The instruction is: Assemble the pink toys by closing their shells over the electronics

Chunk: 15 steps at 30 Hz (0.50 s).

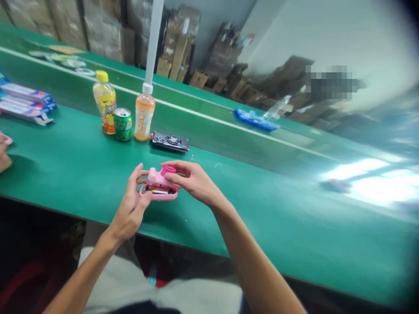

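A small pink plastic device [159, 187] with a darker pink round button on top is held just above the green table [262, 205]. Its side lies uncovered, showing batteries or metal parts inside. My left hand [132, 205] grips its left end with curled fingers. My right hand [193, 181] holds its right end, thumb pressed near the round button. A black device [169, 142] lies flat on the table just beyond my hands.
A yellow juice bottle [105, 102], a green can [123, 124] and an orange drink bottle [144, 113] stand behind the black device. Blue-and-white boxes [24, 102] lie at far left, where another person's hand [4, 152] shows. A blue packet [256, 120] lies further back. Cardboard boxes [183, 43] are stacked against the wall.
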Each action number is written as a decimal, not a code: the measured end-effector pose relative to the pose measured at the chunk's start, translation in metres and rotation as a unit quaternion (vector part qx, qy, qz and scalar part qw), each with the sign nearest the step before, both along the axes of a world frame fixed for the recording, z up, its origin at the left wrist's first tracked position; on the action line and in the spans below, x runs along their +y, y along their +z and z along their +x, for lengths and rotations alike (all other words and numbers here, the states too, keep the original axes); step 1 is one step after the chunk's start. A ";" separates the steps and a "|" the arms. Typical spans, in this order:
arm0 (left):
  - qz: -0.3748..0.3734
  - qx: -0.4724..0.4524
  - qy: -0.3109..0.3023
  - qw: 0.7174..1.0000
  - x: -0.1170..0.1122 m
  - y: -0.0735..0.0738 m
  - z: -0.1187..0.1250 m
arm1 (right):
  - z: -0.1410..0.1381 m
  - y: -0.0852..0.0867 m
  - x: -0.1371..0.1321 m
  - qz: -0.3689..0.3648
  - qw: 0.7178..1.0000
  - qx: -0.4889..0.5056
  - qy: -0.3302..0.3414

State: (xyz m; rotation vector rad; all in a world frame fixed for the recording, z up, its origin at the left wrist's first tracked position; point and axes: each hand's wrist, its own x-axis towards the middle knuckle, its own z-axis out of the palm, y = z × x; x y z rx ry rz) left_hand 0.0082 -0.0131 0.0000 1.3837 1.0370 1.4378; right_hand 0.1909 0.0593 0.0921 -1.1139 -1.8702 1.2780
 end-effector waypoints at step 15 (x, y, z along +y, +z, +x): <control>0.022 -0.094 0.019 0.995 0.023 0.041 -0.001 | -0.036 0.057 0.007 0.169 0.975 -0.130 0.060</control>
